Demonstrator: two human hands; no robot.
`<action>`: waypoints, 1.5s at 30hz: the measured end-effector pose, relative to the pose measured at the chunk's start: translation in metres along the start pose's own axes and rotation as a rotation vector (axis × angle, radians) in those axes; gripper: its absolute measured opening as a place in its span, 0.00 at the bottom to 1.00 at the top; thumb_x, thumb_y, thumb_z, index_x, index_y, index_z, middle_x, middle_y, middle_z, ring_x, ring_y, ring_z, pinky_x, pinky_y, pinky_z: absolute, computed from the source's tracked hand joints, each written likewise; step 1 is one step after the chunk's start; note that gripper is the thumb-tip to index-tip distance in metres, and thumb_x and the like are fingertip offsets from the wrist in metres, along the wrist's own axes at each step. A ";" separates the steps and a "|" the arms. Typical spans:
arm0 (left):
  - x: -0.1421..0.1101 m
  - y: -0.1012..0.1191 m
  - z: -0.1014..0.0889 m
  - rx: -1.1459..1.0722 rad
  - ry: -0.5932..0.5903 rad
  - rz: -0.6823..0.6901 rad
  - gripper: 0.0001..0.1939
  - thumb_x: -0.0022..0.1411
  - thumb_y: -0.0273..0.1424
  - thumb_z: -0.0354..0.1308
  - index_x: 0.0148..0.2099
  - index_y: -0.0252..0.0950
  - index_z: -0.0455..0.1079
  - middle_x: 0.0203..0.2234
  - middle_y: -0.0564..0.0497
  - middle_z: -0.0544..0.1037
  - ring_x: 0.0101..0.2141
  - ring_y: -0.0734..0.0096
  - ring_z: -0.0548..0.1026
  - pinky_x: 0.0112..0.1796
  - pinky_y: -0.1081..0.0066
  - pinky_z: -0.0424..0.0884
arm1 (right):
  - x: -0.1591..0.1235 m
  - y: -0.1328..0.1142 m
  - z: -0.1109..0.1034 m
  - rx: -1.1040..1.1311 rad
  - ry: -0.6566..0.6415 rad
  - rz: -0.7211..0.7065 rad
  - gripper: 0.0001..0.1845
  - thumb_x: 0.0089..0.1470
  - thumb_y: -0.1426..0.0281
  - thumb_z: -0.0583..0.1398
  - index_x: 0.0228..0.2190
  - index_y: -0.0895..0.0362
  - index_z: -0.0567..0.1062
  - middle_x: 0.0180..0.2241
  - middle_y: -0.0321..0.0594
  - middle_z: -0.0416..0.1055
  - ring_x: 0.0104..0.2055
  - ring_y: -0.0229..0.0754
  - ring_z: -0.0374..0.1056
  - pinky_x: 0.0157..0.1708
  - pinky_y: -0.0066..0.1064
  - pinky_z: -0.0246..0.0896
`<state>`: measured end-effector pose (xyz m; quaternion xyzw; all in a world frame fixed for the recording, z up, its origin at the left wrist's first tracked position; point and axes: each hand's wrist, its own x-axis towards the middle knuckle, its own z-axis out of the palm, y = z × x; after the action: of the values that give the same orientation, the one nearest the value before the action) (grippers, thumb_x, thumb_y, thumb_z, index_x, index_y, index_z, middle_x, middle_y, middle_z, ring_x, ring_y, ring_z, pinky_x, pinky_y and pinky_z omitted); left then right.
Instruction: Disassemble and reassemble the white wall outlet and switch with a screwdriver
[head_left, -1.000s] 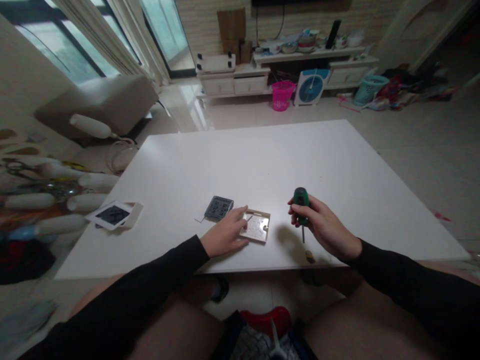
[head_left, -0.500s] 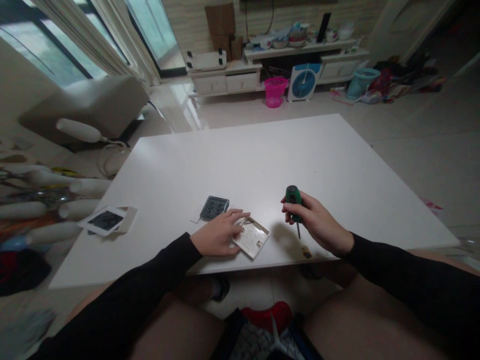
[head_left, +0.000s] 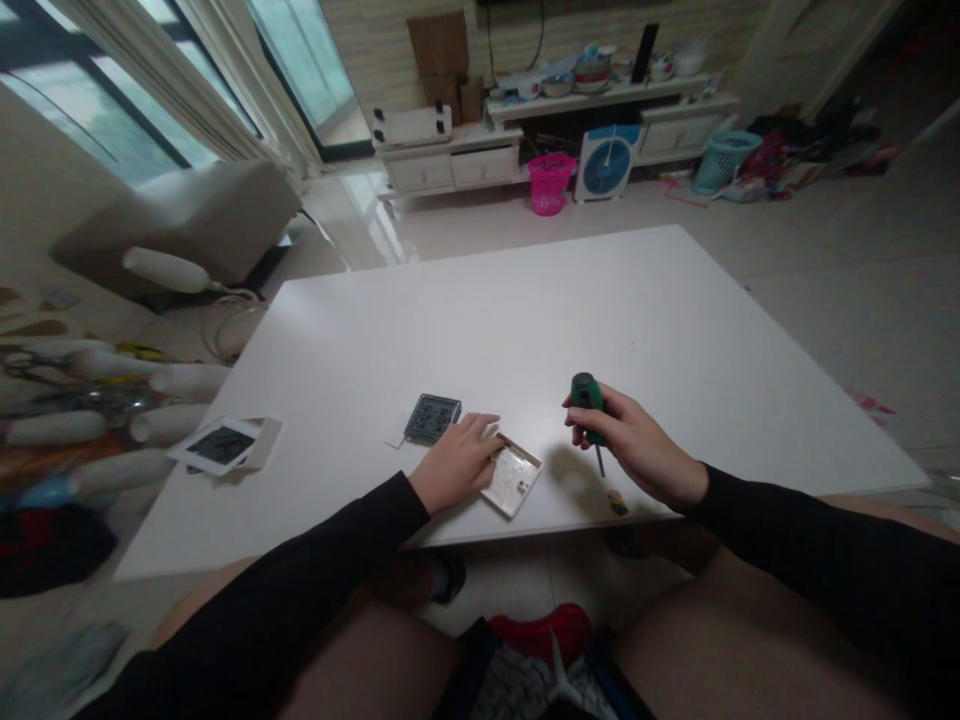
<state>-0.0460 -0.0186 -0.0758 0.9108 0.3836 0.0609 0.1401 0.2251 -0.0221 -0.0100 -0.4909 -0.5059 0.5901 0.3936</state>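
Observation:
My right hand [head_left: 630,440] is closed around the green handle of a screwdriver [head_left: 586,400], its shaft pointing down. Just below the tip lies a small yellow-and-dark piece [head_left: 616,502] near the table's front edge. My left hand [head_left: 459,462] rests over the upper left part of a shallow white plastic casing [head_left: 517,480], index finger stretched out and other fingers bent toward the casing's inside. Its thumb is hidden. Behind that hand sits a dark grey square panel [head_left: 433,417] with a small white tab at its lower left.
On the left of the white table [head_left: 480,310] lie a white square frame with a dark centre [head_left: 220,446] and a box-like piece beside it. Padded white bars [head_left: 169,270] stand off the table's left side. Beyond are a pink basket [head_left: 550,183] and a blue-and-white fan [head_left: 606,165].
My left hand has shifted right and slightly forward over the white casing, uncovering more of the grey panel. My right hand keeps the screwdriver in nearly the same place. The view has turned slightly.

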 end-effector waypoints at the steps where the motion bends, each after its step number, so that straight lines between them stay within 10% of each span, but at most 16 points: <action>1: 0.001 0.000 0.000 0.008 -0.007 -0.008 0.15 0.67 0.27 0.57 0.55 0.36 0.73 0.60 0.35 0.69 0.60 0.44 0.68 0.57 0.47 0.72 | 0.000 -0.001 0.000 -0.003 0.000 -0.004 0.14 0.55 0.58 0.68 0.35 0.54 0.75 0.29 0.34 0.71 0.31 0.42 0.69 0.32 0.36 0.62; 11: 0.006 0.003 0.005 -0.015 0.006 -0.050 0.02 0.67 0.26 0.59 0.41 0.37 0.71 0.57 0.37 0.72 0.58 0.47 0.70 0.56 0.48 0.74 | -0.002 -0.002 0.002 -0.007 -0.010 -0.018 0.12 0.55 0.60 0.67 0.34 0.54 0.75 0.29 0.34 0.70 0.31 0.41 0.68 0.32 0.35 0.62; 34: 0.009 0.008 0.003 0.175 -0.112 0.030 0.04 0.67 0.25 0.58 0.44 0.32 0.71 0.57 0.34 0.72 0.59 0.45 0.69 0.52 0.54 0.73 | -0.002 0.002 0.004 -0.004 0.005 0.025 0.15 0.53 0.58 0.68 0.36 0.55 0.76 0.32 0.35 0.72 0.31 0.41 0.69 0.33 0.36 0.62; 45: 0.014 -0.035 -0.027 0.038 0.184 -0.165 0.03 0.70 0.26 0.57 0.42 0.35 0.72 0.49 0.40 0.73 0.53 0.52 0.69 0.54 0.53 0.72 | -0.002 0.002 0.003 -0.002 -0.005 0.017 0.14 0.54 0.58 0.68 0.36 0.55 0.77 0.32 0.35 0.72 0.31 0.41 0.69 0.33 0.36 0.63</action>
<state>-0.0660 0.0199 -0.0605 0.8691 0.4697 0.1250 0.0915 0.2222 -0.0252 -0.0116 -0.4940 -0.5033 0.5941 0.3869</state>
